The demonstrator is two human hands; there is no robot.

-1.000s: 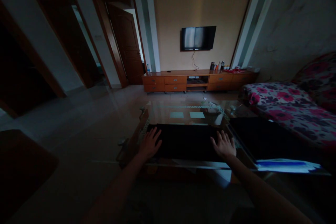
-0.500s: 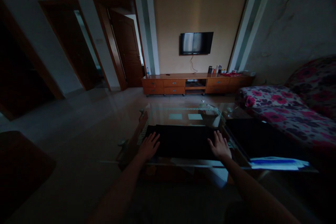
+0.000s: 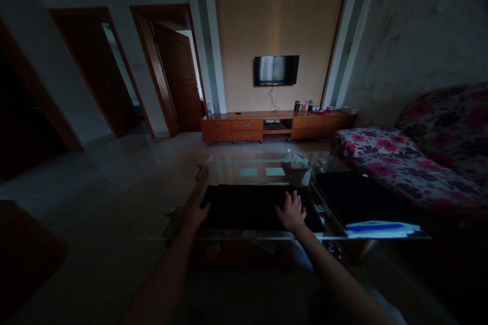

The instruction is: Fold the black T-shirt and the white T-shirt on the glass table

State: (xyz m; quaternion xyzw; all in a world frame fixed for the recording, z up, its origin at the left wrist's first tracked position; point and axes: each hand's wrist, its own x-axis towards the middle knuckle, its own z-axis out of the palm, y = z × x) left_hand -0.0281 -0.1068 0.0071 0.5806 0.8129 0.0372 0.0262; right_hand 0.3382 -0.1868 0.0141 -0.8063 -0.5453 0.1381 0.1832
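A flat black cloth (image 3: 244, 208), folded into a long rectangle, lies on the glass coffee table (image 3: 224, 162) in front of me. My left hand (image 3: 194, 216) is at its left edge, thumb held apart and lying by the cloth; the other fingers are dim but look outstretched. Over the right part of the cloth is my right hand (image 3: 293, 212), palm down with its fingers spread. Neither hand appears to grip anything. Farther right on the table is a second dark cloth pile (image 3: 354, 195), with white and blue plastic-looking material (image 3: 381, 229) showing at its near edge.
A flowered sofa (image 3: 404, 155) stands along the right side. Beyond the table are a low wooden cabinet (image 3: 247, 127) with bottles on top and a wall television (image 3: 276, 70). A dark brown piece of furniture (image 3: 26, 244) is at the left. The room is dim.
My right hand has moved left, inward over the cloth, from near its right end. My left hand has shifted outward to the cloth's left edge. The view has turned slightly.
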